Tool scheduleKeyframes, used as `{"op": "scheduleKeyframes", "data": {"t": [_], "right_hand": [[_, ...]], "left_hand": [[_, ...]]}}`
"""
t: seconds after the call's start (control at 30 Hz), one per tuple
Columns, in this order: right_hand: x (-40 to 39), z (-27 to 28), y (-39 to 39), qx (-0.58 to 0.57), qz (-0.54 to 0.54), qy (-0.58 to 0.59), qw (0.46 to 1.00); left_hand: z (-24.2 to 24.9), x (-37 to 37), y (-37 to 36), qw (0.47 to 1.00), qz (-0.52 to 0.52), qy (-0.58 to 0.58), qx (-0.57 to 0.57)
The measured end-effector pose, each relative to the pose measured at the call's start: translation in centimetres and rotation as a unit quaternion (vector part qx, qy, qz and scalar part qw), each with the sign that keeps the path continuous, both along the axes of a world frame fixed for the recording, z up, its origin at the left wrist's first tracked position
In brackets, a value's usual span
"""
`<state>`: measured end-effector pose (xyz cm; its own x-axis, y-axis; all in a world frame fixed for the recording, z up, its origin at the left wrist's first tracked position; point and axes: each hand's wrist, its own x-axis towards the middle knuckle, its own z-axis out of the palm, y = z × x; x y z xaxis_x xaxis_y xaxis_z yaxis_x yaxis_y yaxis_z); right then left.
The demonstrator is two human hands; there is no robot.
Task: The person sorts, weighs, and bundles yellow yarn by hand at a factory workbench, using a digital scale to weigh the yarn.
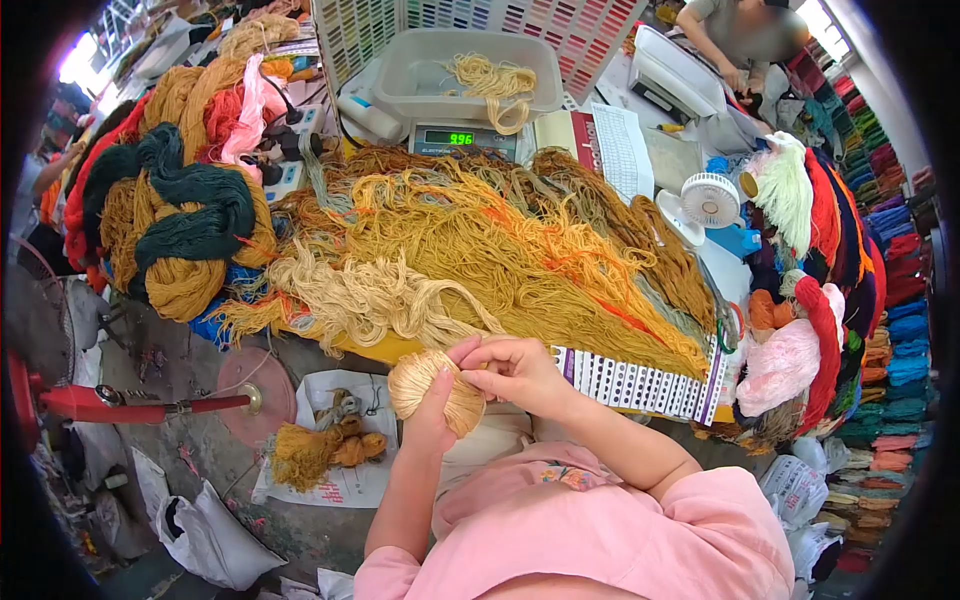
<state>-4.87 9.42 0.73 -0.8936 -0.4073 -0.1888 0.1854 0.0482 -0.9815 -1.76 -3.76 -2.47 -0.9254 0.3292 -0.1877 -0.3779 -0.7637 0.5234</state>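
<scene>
A pale gold ball of yarn [412, 388] rests in my left hand [432, 412], whose thumb and fingers wrap round it. Close against the ball's upper right side, my right hand [522, 374] is closed in a pinch on yarn; the strand itself is too fine to make out clearly. Just beyond both hands lies a loose beige skein [370, 300], its end trailing toward my fingers. Beneath and behind it spreads a thick layer of mustard-coloured yarn [470, 260], with orange and brown strands along its far and right sides.
Behind the yarn, a digital scale [465, 140] carries a plastic tub [400, 75] with cream yarn inside. A small white fan [710, 200] stands at the right. Skeins [195, 215] heap up on the left. A red bar [130, 405] crosses the lower left. Another person [740, 50] is at far right.
</scene>
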Motion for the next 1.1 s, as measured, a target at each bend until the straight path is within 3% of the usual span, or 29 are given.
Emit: {"op": "scheduleKeyframes", "data": {"t": [0.13, 0.2, 0.23, 0.3, 0.33, 0.4, 0.47, 0.5, 0.57, 0.6, 0.63, 0.67, 0.7, 0.73, 0.77, 0.8, 0.87, 0.9, 0.97, 1.0, 1.07, 1.1], "right_hand": [[-2.0, 0.2, 1.3, 0.004, 0.015, 0.024, 1.0], [-6.7, 0.4, 2.6, 0.137, -0.067, 0.1, 0.983], [-9.2, -0.5, 3.2, 0.183, -0.085, 0.193, 0.96], [-14.3, -1.5, 4.1, 0.283, -0.102, 0.349, 0.888], [-16.6, -1.3, 4.2, 0.336, -0.103, 0.41, 0.842], [-20.3, -0.3, 3.8, 0.476, -0.104, 0.314, 0.815], [-23.4, -0.6, 3.3, 0.592, -0.098, 0.283, 0.748], [-24.2, -1.0, 3.1, 0.597, -0.096, 0.26, 0.753], [-24.0, -2.3, 2.0, 0.543, -0.053, 0.258, 0.797], [-22.8, -3.6, 0.4, 0.441, -0.092, 0.245, 0.859], [-19.2, -3.5, -1.5, 0.358, -0.082, 0.296, 0.882], [-15.5, -3.6, -3.4, 0.378, 0.071, 0.302, 0.872], [-9.9, -3.6, -4.3, 0.2, 0.157, 0.27, 0.929], [-5.8, -3.2, -5.0, 0.263, 0.322, 0.264, 0.87], [-1.7, -2.2, -4.8, 0.229, 0.323, 0.31, 0.864], [0.3, -1.1, -4.5, 0.194, 0.297, 0.314, 0.881], [1.5, -0.9, -3.7, 0.185, 0.162, 0.287, 0.926], [1.1, -0.7, -2.9, 0.12, 0.083, 0.27, 0.952], [1.2, -0.7, -0.8, 0.003, 0.051, 0.08, 0.995], [1.5, 0.8, 0.3, -0.056, 0.079, -0.163, 0.982], [3.1, 1.4, 0.8, -0.152, 0.06, -0.251, 0.954], [3.6, 2.0, 1.1, -0.145, 0.067, -0.286, 0.945]], "left_hand": [[0.4, 0.2, -0.1, 0.992, 0.081, -0.05, -0.087], [-1.6, 1.7, -2.8, 0.993, 0.084, -0.068, -0.055], [-1.6, 2.3, -3.7, 0.991, 0.092, -0.077, -0.061], [-1.6, 3.6, -5.5, 0.985, 0.02, -0.042, 0.164], [-1.7, 4.6, -6.1, 0.983, 0.038, -0.044, 0.175], [-1.6, 6.4, -6.8, 0.974, 0.05, -0.061, 0.214], [-1.2, 7.5, -7.0, 0.965, 0.054, -0.074, 0.244], [-1.2, 7.7, -7.0, 0.966, 0.057, -0.075, 0.24], [-1.5, 8.1, -7.3, 0.972, 0.034, -0.009, 0.23], [-1.5, 7.8, -7.6, 0.976, 0.023, 0.017, 0.218], [-0.9, 7.4, -7.6, 0.988, 0.056, 0.019, 0.145], [-0.2, 7.0, -7.5, 0.993, 0.089, 0.017, 0.074], [0.0, 6.3, -7.7, 0.995, 0.077, 0.01, 0.057], [0.6, 5.9, -7.5, 0.996, 0.091, -0.017, 0.019], [1.4, 5.4, -7.4, 0.994, 0.103, -0.042, -0.022], [2.0, 4.9, -7.3, 0.997, 0.074, 0.008, -0.006], [1.9, 5.5, -7.1, 0.993, 0.065, -0.012, -0.098], [3.2, 5.4, -6.3, 0.977, 0.055, -0.058, -0.198], [3.3, 5.5, -4.7, 0.955, 0.037, -0.105, -0.276], [2.9, 5.5, -3.6, 0.954, 0.04, -0.111, -0.276], [1.7, 6.0, -2.0, 0.965, 0.033, -0.128, -0.228], [1.4, 6.4, -1.5, 0.973, 0.02, -0.164, -0.161]]}}
